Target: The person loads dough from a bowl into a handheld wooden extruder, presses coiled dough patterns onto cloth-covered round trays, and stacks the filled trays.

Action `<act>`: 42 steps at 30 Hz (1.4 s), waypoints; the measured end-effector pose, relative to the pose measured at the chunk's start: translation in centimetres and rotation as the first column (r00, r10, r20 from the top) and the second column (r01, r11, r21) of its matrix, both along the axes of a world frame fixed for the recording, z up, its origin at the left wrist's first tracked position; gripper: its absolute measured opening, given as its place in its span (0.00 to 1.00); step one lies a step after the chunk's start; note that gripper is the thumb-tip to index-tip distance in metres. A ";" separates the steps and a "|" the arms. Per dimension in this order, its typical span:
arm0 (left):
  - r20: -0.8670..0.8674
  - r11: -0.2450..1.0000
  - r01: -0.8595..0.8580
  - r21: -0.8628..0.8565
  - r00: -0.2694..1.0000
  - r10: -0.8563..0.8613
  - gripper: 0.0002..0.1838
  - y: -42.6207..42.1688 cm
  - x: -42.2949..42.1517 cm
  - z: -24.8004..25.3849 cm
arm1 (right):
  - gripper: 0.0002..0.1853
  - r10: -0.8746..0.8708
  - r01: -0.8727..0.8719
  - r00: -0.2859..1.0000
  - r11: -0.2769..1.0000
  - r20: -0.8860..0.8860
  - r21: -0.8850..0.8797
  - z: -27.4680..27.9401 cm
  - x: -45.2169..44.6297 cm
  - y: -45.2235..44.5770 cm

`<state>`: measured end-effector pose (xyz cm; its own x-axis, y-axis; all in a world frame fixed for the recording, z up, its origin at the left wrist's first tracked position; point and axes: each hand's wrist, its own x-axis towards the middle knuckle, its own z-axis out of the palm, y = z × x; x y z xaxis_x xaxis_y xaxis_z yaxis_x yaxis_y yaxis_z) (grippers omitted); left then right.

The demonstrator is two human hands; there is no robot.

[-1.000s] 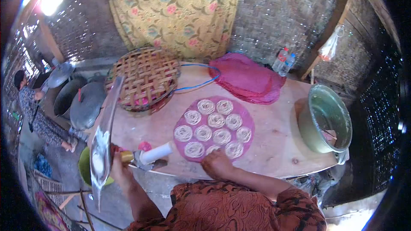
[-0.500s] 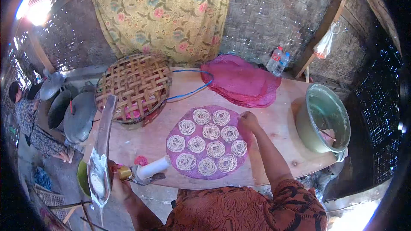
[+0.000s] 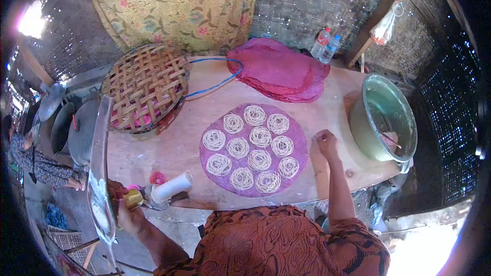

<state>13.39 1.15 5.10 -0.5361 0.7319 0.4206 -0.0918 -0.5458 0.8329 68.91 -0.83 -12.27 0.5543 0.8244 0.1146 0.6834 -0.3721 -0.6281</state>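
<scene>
A round purple sheet (image 3: 209,157) lies on the wooden table (image 3: 169,161), bearing several white noodle-like coils (image 3: 260,159). My right hand (image 3: 326,142) hovers or rests just right of the sheet, apart from it, with its fingers curled together; whether it holds anything is too small to tell. At the table's left front edge my left hand (image 3: 125,209) grips a tool with a yellowish handle (image 3: 134,199) and a white cylinder (image 3: 173,186). Beside that hand stands a long upright trough-like piece (image 3: 102,202) smeared with white paste.
A woven bamboo basket (image 3: 146,87) sits back left, a stack of red-pink sheets (image 3: 281,71) at the back, with two bottles (image 3: 325,46) behind. A green pot (image 3: 386,122) stands at right. Another person (image 3: 38,166) and dark pans (image 3: 82,133) are at far left.
My right hand has moved from the near edge of the purple sheet to its upper right edge, then away to the right. The sheet is turned. My left hand keeps its grip.
</scene>
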 end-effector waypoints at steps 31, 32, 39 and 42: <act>-0.307 0.286 0.814 -0.505 0.141 -0.941 0.29 5.3 17.8 -5.9 | 0.38 0.539 -0.454 0.797 0.833 -0.272 0.317 22.0 -16.0 -5.3; -0.327 0.315 0.795 -0.518 0.157 -0.932 0.29 5.2 17.5 -6.1 | 0.39 0.576 -0.513 0.803 0.798 -0.151 0.317 22.3 -16.2 -5.1; -0.381 0.248 0.614 -0.750 -0.092 -0.920 0.33 3.2 17.3 0.1 | 0.46 0.684 -0.700 0.714 0.693 0.146 0.175 23.6 -16.5 -6.0; -0.309 0.176 0.715 -0.676 -0.058 -0.949 0.35 1.9 17.7 -0.8 | 0.47 0.711 -0.730 0.683 0.675 0.170 0.111 24.1 -17.4 -6.9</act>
